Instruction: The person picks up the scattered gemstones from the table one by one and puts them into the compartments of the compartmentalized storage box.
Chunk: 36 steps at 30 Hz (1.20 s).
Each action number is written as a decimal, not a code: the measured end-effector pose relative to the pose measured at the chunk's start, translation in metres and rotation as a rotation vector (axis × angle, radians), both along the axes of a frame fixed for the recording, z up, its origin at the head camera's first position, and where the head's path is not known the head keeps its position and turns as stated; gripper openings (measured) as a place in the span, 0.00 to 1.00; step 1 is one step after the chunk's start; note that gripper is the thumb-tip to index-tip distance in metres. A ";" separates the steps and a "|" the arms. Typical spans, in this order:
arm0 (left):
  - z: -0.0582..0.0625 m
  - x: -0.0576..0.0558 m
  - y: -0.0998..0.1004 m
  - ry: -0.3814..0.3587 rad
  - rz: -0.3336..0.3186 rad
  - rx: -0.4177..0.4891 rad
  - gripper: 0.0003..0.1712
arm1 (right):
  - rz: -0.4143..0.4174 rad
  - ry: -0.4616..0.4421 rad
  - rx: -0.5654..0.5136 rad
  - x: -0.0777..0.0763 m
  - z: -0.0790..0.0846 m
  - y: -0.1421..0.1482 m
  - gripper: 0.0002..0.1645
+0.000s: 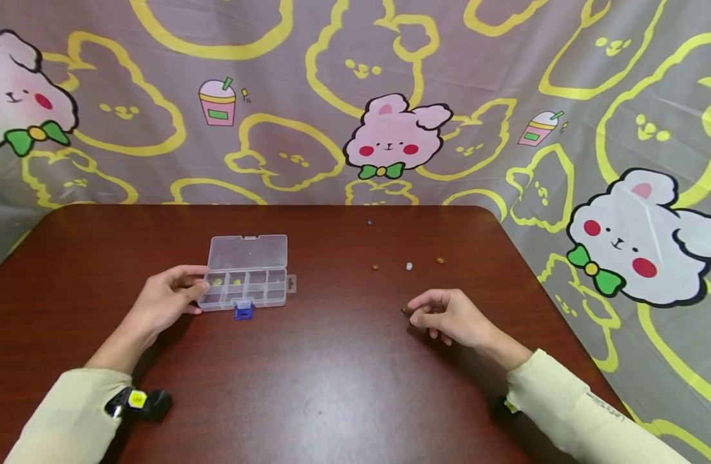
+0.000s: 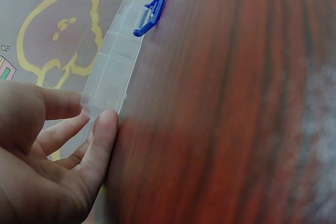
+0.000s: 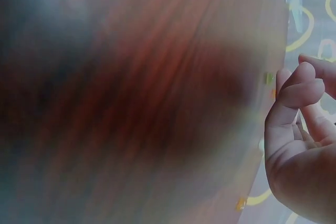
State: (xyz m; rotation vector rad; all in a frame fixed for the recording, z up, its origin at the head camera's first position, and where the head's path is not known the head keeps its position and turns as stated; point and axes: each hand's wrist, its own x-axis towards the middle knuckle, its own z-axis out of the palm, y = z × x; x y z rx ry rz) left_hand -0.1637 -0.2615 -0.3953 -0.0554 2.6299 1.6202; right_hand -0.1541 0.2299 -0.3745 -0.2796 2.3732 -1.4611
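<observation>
A clear plastic compartment box [image 1: 257, 298] stands on the table with its lid [image 1: 248, 252] folded back and a blue latch [image 1: 244, 312] hanging at the front. Yellowish pieces lie in two back-row compartments. My left hand [image 1: 169, 298] grips the box's left end, thumb in front and fingers behind, as the left wrist view also shows. Over at the right, my right hand [image 1: 448, 316] hovers low with loosely bent fingers beside a small dark green bead [image 1: 404, 310]. In the right wrist view the green bead [image 3: 269, 78] appears apart from the fingertips.
Beyond the right hand lie a small brown bead [image 1: 375, 267], a white bead [image 1: 409, 266], an amber bead [image 1: 440, 260] and, farther back, a tiny blue bead [image 1: 369, 222]. A patterned curtain [image 1: 309, 96] hangs behind and to the right of the brown table [image 1: 332, 386].
</observation>
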 end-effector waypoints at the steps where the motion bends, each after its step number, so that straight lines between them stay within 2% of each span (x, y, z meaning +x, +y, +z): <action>1: 0.000 0.000 0.000 0.000 0.000 -0.001 0.25 | -0.007 0.000 0.006 -0.001 0.000 0.000 0.15; 19: 0.001 0.000 0.001 -0.001 0.006 -0.003 0.25 | 0.022 0.048 0.081 -0.019 -0.006 -0.006 0.11; 36: -0.001 0.000 0.000 0.002 -0.001 0.003 0.25 | 0.033 0.070 0.126 -0.020 -0.006 -0.011 0.10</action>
